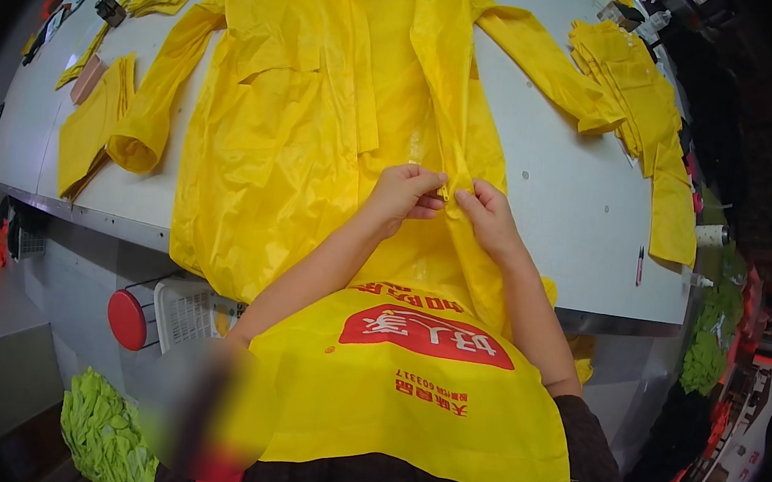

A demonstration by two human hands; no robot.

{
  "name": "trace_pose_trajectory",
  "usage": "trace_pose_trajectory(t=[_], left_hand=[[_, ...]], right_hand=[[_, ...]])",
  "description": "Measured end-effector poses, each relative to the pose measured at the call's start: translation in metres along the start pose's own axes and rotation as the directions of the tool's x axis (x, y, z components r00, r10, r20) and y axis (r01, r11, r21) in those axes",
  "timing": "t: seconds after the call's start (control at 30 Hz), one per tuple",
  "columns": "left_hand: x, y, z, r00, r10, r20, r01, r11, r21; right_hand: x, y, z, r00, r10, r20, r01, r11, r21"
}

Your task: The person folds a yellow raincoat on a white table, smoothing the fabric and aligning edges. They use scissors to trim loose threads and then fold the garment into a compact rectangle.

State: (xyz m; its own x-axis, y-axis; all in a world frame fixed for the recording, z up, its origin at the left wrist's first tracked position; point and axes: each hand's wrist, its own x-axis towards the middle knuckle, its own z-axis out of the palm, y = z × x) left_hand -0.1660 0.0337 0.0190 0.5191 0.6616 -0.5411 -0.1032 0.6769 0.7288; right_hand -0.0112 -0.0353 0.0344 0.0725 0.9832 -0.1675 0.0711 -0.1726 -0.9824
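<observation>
A yellow raincoat [275, 137] lies spread open on the white table, its sleeves stretched out to both sides and its lower hem hanging over the near edge. Along the front opening, my left hand [406, 196] pinches something small at the coat's edge, perhaps a zipper end; its exact shape is too small to tell. Just beside it, my right hand [489, 216] grips the raincoat's front edge between thumb and fingers. Both hands are close together near the middle of the coat.
Folded yellow garments [94, 134] lie at the left, with more yellow pieces [628, 88] at the right. Small snips [640, 265] rest on the white table [569, 268]. Below are a red stool [127, 319], a white basket [188, 313] and a green heap [107, 433].
</observation>
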Motion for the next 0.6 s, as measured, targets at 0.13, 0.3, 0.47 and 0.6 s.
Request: trace_pose_trajectory(t=[0.13, 0.3, 0.47, 0.6], left_hand=[[-0.001, -0.002, -0.003, 0.965, -0.188, 0.184, 0.234, 0.933, -0.275], [-0.005, -0.003, -0.002, 0.969, -0.176, 0.174, 0.232, 0.892, -0.389], [-0.005, -0.005, 0.006, 0.982, -0.071, 0.173, 0.110, 0.968, -0.225], [-0.008, -0.009, 0.010, 0.997, -0.040, 0.068, 0.042, 0.999, -0.018]], right_hand=[[0.002, 0.010, -0.012, 0.998, -0.052, -0.042, 0.039, 0.960, -0.276], [-0.047, -0.031, 0.025, 0.929, -0.328, -0.171, 0.219, 0.860, -0.461], [-0.041, 0.006, 0.030, 0.901, 0.412, 0.132, -0.420, 0.758, 0.499], [-0.015, 0.028, 0.025, 0.911, 0.412, -0.029, -0.227, 0.557, 0.799]])
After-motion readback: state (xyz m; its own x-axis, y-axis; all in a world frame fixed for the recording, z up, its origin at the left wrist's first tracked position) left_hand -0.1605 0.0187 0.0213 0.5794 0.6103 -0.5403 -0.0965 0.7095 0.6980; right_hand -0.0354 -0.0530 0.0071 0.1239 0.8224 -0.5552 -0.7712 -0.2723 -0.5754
